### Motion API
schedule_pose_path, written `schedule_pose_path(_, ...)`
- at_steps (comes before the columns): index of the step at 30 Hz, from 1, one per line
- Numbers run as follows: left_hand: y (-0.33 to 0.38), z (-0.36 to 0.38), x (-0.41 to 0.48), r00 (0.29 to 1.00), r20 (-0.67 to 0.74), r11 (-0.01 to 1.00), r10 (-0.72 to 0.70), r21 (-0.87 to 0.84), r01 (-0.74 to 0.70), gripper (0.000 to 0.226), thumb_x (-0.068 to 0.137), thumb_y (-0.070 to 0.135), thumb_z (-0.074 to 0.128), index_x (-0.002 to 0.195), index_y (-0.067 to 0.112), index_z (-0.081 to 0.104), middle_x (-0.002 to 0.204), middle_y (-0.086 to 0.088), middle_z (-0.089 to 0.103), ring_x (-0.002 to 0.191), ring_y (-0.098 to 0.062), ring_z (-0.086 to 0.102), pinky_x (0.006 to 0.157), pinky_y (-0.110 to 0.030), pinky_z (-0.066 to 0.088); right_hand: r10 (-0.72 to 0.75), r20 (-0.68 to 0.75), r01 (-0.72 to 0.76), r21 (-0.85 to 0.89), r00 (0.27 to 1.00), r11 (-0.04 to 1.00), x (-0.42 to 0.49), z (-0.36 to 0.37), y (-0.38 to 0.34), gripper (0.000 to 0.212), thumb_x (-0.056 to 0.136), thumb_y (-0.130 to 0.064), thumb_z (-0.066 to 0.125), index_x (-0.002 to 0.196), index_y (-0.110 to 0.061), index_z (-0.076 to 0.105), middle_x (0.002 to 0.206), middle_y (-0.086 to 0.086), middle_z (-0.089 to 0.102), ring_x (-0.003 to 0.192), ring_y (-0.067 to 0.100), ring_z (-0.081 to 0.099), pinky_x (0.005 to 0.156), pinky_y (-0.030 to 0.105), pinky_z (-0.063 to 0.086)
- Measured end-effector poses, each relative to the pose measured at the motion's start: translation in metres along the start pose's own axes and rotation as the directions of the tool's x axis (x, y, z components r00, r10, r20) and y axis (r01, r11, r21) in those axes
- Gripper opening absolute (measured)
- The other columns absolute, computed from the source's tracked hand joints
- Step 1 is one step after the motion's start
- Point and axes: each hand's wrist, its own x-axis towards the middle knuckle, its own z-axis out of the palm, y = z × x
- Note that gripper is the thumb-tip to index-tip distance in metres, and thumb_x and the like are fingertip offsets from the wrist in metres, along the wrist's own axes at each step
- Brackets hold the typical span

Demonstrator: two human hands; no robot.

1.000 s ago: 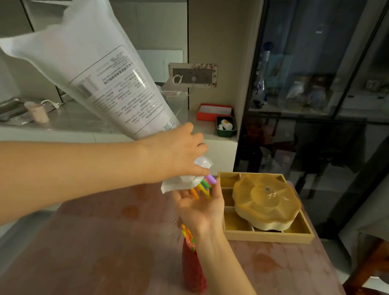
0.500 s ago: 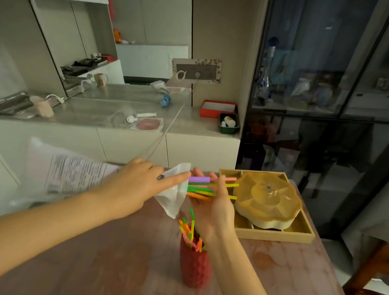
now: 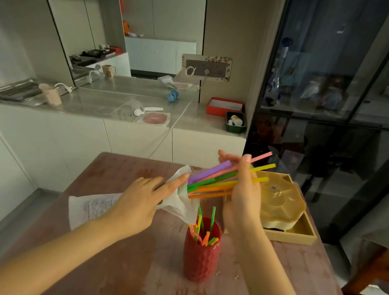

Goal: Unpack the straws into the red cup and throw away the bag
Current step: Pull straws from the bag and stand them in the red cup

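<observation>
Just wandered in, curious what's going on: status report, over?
Left hand grips the bag near its mouth. Right hand holds straws, ends at the bag's mouth. Red cup beneath holds some. Nothing in the way.

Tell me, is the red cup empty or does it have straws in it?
Not empty. A few colourful straws stick up out of the red cup.
</observation>
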Motion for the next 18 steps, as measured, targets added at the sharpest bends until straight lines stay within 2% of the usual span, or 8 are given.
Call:
schedule_pose_path(3, 0.002, 0.007, 0.001, 1.000, 0.010, 0.993, -0.016, -0.120, 0.017, 0.123, 0.064, -0.001, 0.075, 0.140, 0.046, -0.010, 0.095, -0.002, 0.063, 0.072, -0.019, 0.056, 0.066, -0.029, 0.044, -0.008, -0.012, 0.008, 0.022, 1.000, 1.000, 0.006, -0.005, -0.019, 0.039, 0.097, -0.041, 0.041, 0.084, -0.013, 0.064, 0.097, 0.004, 0.076, 0.091, 0.015, 0.072, 0.079, 0.034, 0.056)
schedule_pose_path(5, 0.007, 0.014, 0.003, 1.000, -0.018, 0.975, -0.024, -0.220, 0.019, 0.118, 0.072, 0.003, 0.072, 0.136, 0.053, -0.013, 0.103, -0.003, 0.062, 0.081, -0.022, 0.057, 0.072, -0.033, 0.045, -0.005, 0.008, 0.005, 0.000, 1.000, 1.000, 0.006, -0.006, -0.028, 0.034, 0.096, -0.041, 0.045, 0.085, -0.014, 0.063, 0.092, 0.007, 0.077, 0.089, 0.021, 0.073, 0.079, 0.037, 0.057)
schedule_pose_path(7, 0.013, 0.021, 0.003, 0.997, -0.052, 0.941, -0.057, -0.337, 0.036, 0.114, 0.073, 0.011, 0.074, 0.136, 0.054, -0.010, 0.113, -0.005, 0.061, 0.092, -0.024, 0.058, 0.077, -0.034, 0.047, -0.044, 0.061, 0.052, -0.130, 0.997, 0.990, 0.003, -0.001, -0.033, 0.026, 0.094, -0.037, 0.050, 0.084, -0.019, 0.066, 0.089, 0.007, 0.076, 0.086, 0.024, 0.073, 0.079, 0.041, 0.058)
schedule_pose_path(9, 0.019, 0.025, 0.003, 0.984, -0.089, 0.865, -0.152, -0.493, 0.089, 0.111, 0.070, 0.020, 0.078, 0.138, 0.052, -0.003, 0.123, -0.002, 0.057, 0.105, -0.019, 0.057, 0.086, -0.033, 0.049, -0.133, 0.191, 0.195, -0.359, 0.973, 0.913, 0.001, 0.009, -0.036, 0.018, 0.093, -0.034, 0.052, 0.084, -0.029, 0.067, 0.091, 0.002, 0.075, 0.086, 0.021, 0.071, 0.082, 0.043, 0.058)
schedule_pose_path(11, 0.022, 0.028, 0.002, 0.969, -0.086, 0.756, -0.231, -0.643, 0.123, 0.107, 0.069, 0.030, 0.079, 0.142, 0.044, 0.003, 0.131, 0.007, 0.052, 0.114, -0.008, 0.054, 0.092, -0.029, 0.047, -0.143, 0.318, 0.287, -0.470, 0.937, 0.835, 0.001, 0.020, -0.040, 0.018, 0.094, -0.036, 0.050, 0.087, -0.037, 0.066, 0.095, -0.009, 0.071, 0.091, 0.008, 0.066, 0.084, 0.036, 0.057)
schedule_pose_path(14, 0.024, 0.027, -0.003, 0.950, -0.101, 0.649, -0.296, -0.750, 0.123, 0.097, 0.068, 0.045, 0.072, 0.140, 0.045, 0.007, 0.127, 0.039, 0.043, 0.115, 0.010, 0.047, 0.092, -0.012, 0.042, -0.069, 0.395, 0.248, -0.424, 0.916, 0.871, 0.005, 0.035, -0.052, 0.026, 0.096, -0.039, 0.042, 0.091, -0.033, 0.067, 0.101, -0.012, 0.068, 0.102, 0.004, 0.061, 0.084, 0.022, 0.047)
schedule_pose_path(15, 0.024, 0.027, -0.004, 0.939, -0.102, 0.619, -0.327, -0.774, 0.131, 0.094, 0.068, 0.049, 0.070, 0.138, 0.049, 0.007, 0.126, 0.039, 0.043, 0.115, 0.011, 0.047, 0.092, -0.012, 0.042, -0.074, 0.381, 0.246, -0.427, 0.922, 0.870, 0.007, 0.038, -0.056, 0.029, 0.097, -0.039, 0.041, 0.089, -0.030, 0.068, 0.101, -0.009, 0.068, 0.101, 0.006, 0.061, 0.082, 0.021, 0.046)
schedule_pose_path(18, 0.020, 0.028, -0.010, 0.918, -0.100, 0.583, -0.383, -0.797, 0.157, 0.086, 0.071, 0.055, 0.064, 0.136, 0.054, 0.008, 0.134, 0.016, 0.047, 0.117, 0.001, 0.050, 0.093, -0.020, 0.046, -0.114, 0.306, 0.234, -0.393, 0.945, 0.889, 0.013, 0.047, -0.060, 0.034, 0.098, -0.037, 0.039, 0.081, -0.018, 0.061, 0.089, 0.002, 0.072, 0.089, 0.019, 0.068, 0.080, 0.031, 0.054)
